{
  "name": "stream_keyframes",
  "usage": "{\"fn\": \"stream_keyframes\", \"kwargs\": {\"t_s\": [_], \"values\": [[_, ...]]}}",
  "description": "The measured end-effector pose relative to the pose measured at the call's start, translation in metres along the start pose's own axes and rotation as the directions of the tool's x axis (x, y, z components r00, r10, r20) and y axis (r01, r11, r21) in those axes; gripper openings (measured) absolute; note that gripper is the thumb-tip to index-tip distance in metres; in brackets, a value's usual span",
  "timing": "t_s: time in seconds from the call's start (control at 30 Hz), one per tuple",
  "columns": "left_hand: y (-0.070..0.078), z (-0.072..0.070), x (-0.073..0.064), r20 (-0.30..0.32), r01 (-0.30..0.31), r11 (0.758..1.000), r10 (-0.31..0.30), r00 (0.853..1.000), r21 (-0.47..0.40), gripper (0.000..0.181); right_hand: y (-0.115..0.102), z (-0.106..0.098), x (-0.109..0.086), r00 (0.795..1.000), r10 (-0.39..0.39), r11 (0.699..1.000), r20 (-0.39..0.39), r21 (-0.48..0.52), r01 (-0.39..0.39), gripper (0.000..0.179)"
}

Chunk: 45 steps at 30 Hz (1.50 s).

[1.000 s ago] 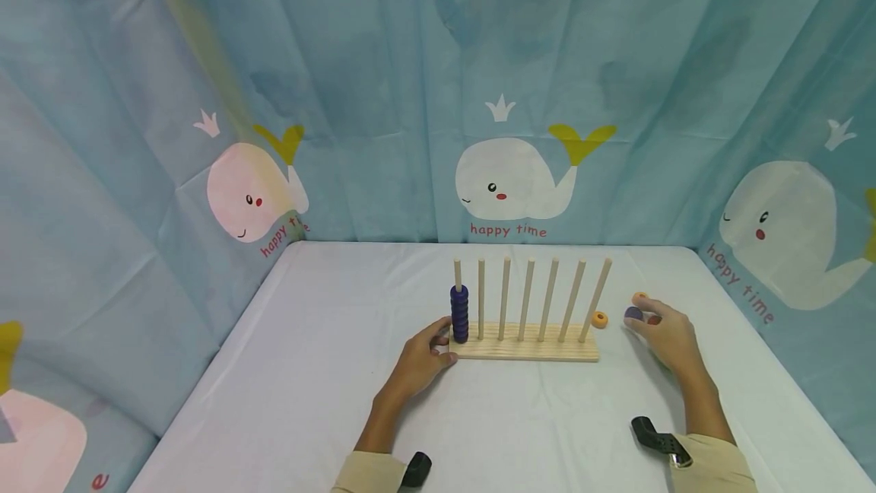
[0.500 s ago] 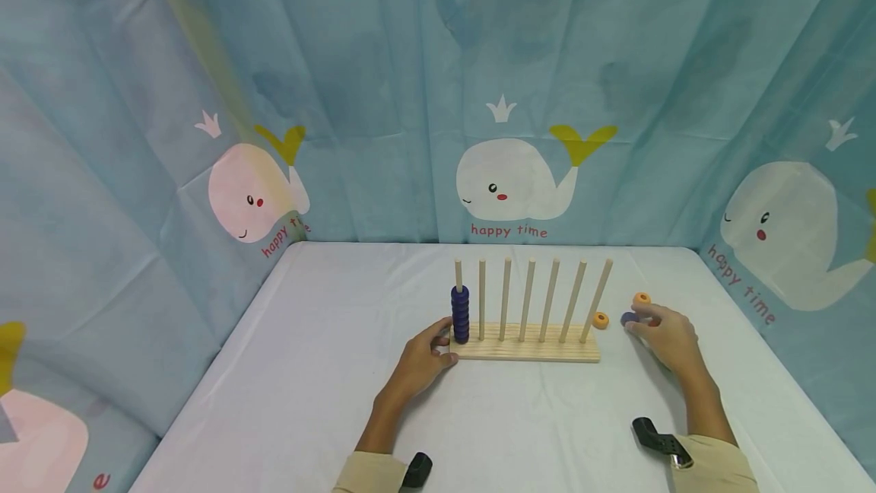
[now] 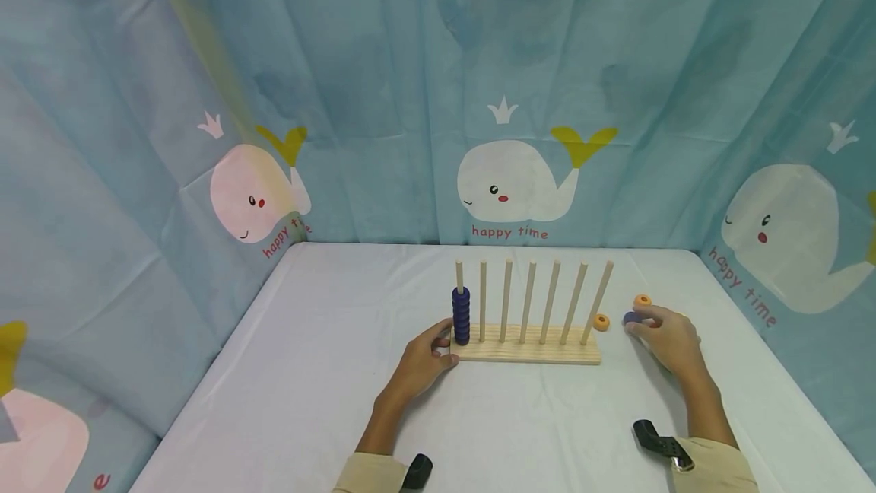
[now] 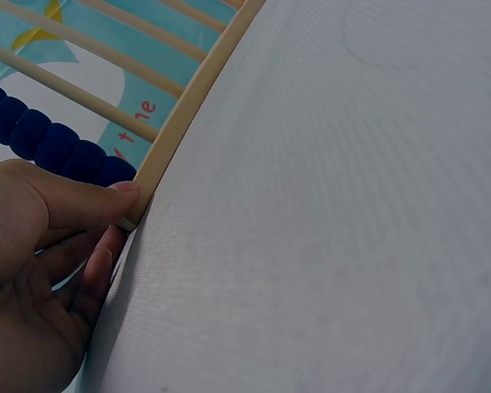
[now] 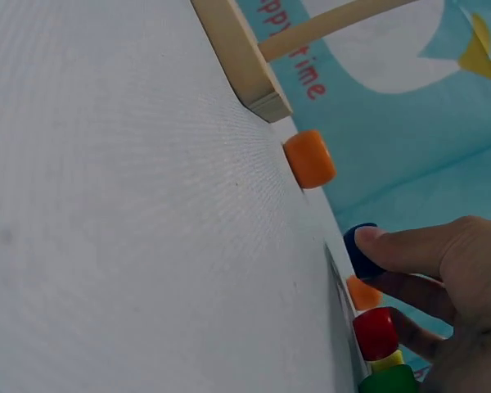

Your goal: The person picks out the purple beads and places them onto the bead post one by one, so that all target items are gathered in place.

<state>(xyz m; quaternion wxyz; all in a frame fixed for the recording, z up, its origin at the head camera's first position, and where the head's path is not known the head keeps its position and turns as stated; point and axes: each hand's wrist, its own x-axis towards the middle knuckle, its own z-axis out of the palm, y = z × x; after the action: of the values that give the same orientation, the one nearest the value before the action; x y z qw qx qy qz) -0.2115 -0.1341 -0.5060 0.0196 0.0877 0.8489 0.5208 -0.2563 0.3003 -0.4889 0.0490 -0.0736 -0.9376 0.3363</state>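
A wooden bead rack (image 3: 527,354) with several upright pegs stands on the table. Dark blue beads (image 3: 461,316) are stacked on its leftmost peg; the other pegs are bare. My left hand (image 3: 417,364) grips the left end of the base, its thumb (image 4: 123,196) on the front edge in the left wrist view. To the right of the rack, my right hand (image 3: 672,341) pinches a loose blue bead (image 5: 362,252) between thumb and fingers. A red bead (image 5: 376,334) lies close under the hand's other fingers in the right wrist view.
One orange bead (image 3: 601,322) lies by the rack's right end, and another orange bead (image 3: 642,300) lies behind the right hand. A green bead (image 5: 389,380) and a yellow bead (image 5: 387,361) are partly hidden near that hand. A whale-print curtain (image 3: 383,97) surrounds the white table (image 3: 328,310).
My right hand has shifted slightly down with the blue bead at its fingertips, and the red bead is now hidden in the head view. My left hand stays on the rack.
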Motion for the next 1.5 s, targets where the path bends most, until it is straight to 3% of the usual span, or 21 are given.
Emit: {"fn": "stream_keyframes", "kwargs": {"t_s": [0.43, 1.03, 1.5], "values": [[0.0, 0.0, 0.0, 0.004, 0.002, 1.0, -0.002, 1.0, -0.003, 0.065, -0.015, -0.016, -0.002, 0.995, -0.082, 0.996, -0.059, 0.038, 0.084, 0.053], [-0.004, 0.001, 0.003, 0.007, 0.008, 1.0, -0.008, 1.0, 0.004, 0.065, -0.062, -0.052, -0.019, 0.975, -0.147, 0.984, -0.168, 0.078, 0.162, 0.061], [-0.004, 0.001, 0.003, 0.007, -0.001, 1.0, 0.001, 1.0, 0.009, 0.065, -0.087, -0.064, -0.034, 0.917, -0.256, 0.944, -0.306, 0.125, 0.305, 0.052]]}}
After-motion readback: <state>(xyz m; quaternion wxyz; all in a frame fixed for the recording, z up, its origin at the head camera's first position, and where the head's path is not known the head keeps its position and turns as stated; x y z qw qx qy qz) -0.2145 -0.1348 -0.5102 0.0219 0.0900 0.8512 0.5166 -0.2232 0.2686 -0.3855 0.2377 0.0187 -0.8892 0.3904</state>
